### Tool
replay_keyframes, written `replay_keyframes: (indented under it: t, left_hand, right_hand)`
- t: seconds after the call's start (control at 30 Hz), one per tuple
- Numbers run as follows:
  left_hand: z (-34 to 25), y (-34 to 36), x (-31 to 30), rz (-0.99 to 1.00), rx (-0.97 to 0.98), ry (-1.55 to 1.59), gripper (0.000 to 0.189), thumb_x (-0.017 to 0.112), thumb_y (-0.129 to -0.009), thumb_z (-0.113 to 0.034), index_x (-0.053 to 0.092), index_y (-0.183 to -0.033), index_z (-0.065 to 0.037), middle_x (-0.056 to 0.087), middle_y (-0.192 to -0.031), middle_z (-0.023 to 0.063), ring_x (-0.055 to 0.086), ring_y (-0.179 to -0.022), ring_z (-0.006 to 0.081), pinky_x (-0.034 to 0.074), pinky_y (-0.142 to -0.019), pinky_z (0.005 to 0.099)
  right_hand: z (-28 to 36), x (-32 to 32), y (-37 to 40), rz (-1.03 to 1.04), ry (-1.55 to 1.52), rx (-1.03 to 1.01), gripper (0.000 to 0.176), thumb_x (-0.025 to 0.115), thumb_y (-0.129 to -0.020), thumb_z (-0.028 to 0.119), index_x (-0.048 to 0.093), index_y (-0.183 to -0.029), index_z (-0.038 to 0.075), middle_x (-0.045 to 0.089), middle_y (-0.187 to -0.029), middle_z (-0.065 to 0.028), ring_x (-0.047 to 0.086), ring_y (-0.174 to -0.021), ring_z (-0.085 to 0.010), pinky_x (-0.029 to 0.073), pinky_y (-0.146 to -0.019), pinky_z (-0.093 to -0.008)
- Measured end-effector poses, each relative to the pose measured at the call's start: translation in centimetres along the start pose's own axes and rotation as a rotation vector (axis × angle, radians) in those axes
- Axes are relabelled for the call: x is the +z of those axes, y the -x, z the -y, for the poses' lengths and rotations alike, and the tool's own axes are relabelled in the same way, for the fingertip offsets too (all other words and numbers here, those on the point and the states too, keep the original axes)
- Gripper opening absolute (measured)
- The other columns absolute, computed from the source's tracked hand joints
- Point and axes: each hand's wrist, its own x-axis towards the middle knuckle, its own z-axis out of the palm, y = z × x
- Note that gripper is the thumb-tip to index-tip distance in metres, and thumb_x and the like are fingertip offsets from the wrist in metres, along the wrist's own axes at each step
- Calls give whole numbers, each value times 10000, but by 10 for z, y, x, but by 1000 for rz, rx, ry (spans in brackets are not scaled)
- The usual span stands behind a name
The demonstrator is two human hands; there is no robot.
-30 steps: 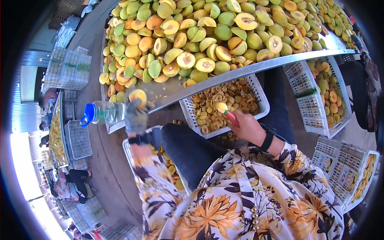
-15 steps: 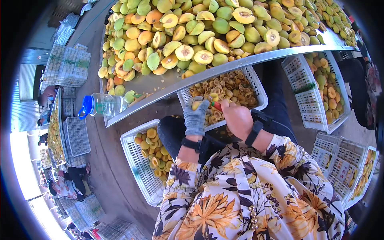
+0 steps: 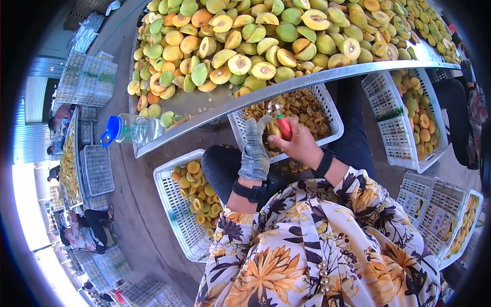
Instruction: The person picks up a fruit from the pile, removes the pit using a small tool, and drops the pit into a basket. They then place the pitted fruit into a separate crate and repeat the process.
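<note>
My left hand (image 3: pixel 254 148), in a grey glove, is held over my lap at the near edge of a white crate of cut fruit pieces (image 3: pixel 307 107). A yellowish fruit piece (image 3: pixel 274 128) shows between my two hands; the left fingers are partly hidden around it. My bare right hand (image 3: pixel 298 143) is closed on a red-handled tool (image 3: pixel 284 127) with a round metal end (image 3: pixel 274 107) pointing up and away from me. Halved fruit (image 3: pixel 239 64) is heaped on the metal table (image 3: pixel 225 107) in front.
A white crate of fruit halves (image 3: pixel 169 197) stands left of my legs. More fruit-filled crates (image 3: pixel 391 128) stand at the right. A blue-capped bottle (image 3: pixel 135 129) lies at the table's left corner. People (image 3: pixel 94 227) and stacked crates (image 3: pixel 87 82) are farther left.
The red-handled tool has tipped upward, its metal end now clear of the fruit. My left hand has turned, with its fingers pointing more upward. My right hand has shifted slightly.
</note>
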Motion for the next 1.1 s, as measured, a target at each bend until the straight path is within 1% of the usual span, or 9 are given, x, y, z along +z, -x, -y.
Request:
replay_keyframes:
  t: [0.03, 0.07, 0.23, 0.37, 0.67, 0.77, 0.83, 0.87, 1.1]
  left_hand:
    - [2, 2, -1, 23, 106, -68, 727, 384, -831, -616, 449, -1216, -2, 531, -1105, 112, 503, -1033, 208, 402, -915, 315]
    - [-12, 7, 15, -52, 43, 151, 411, 398, -914, -362, 508, -1120, -24, 576, -960, 85, 574, -841, 180, 491, -725, 279]
    - [-15, 17, 4, 196, -53, 323, 493, 380, -892, -475, 531, -1036, -28, 584, -925, 90, 581, -786, 197, 500, -681, 284]
    - [-5, 4, 3, -12, 4, 313, 568, 404, -850, -547, 555, -970, -13, 596, -863, 103, 581, -786, 215, 503, -684, 311]
    - [-8, 15, 0, -16, -21, 209, 493, 453, -825, -542, 549, -992, -89, 599, -811, 74, 496, -466, 122, 380, -312, 234]
    - [-8, -2, -11, 87, -41, 235, 509, 446, -831, -533, 550, -1032, -78, 600, -883, 91, 550, -560, 160, 469, -425, 275]
    - [-5, -12, -10, -241, 11, 558, 530, 430, -835, -534, 555, -1034, -59, 599, -931, 123, 589, -729, 228, 517, -645, 358]
    - [-6, -8, -15, -166, 26, 527, 512, 434, -840, -511, 562, -1008, -44, 601, -936, 141, 577, -859, 286, 475, -804, 438]
    - [0, -6, -16, -42, 72, 465, 432, 475, -845, -448, 558, -959, -40, 598, -891, 113, 589, -807, 277, 513, -721, 438]
  right_hand:
    - [5, -6, -2, 2, 0, -1, 520, 699, -730, 357, 497, -1042, -7, 596, -698, -145, 599, -609, -258, 475, -575, -323]
    - [15, -17, -6, 124, -235, 156, 479, 683, -753, 317, 489, -1050, -5, 588, -679, -122, 574, -540, -206, 451, -504, -292]
    - [33, -26, -1, 431, -817, 303, 371, 606, -821, 189, 434, -1099, 13, 530, -580, -34, 435, -354, -73, 324, -325, -218]
    - [27, 6, 2, 76, -278, 55, 274, 592, -823, 170, 486, -1028, 22, 531, -572, -56, 433, -345, -94, 347, -325, -219]
    - [48, 14, 6, 96, -1138, 576, 172, 562, -861, 197, 474, -917, 60, 533, -571, -50, 424, -349, -92, 333, -315, -216]
    - [51, 8, 6, 227, -892, 583, 215, 572, -851, 202, 464, -967, 58, 546, -586, -62, 449, -370, -79, 357, -328, -225]
    - [56, -1, 13, 271, -357, 426, 287, 610, -811, 239, 481, -962, 32, 552, -594, -103, 520, -432, -159, 407, -388, -302]
    - [42, 8, 17, 57, -110, -70, 367, 653, -749, 265, 494, -938, -7, 549, -601, -170, 563, -519, -292, 432, -481, -378]
    - [22, 0, 32, 255, 37, 16, 362, 657, -716, 212, 495, -924, -35, 547, -648, -252, 560, -628, -414, 436, -547, -421]
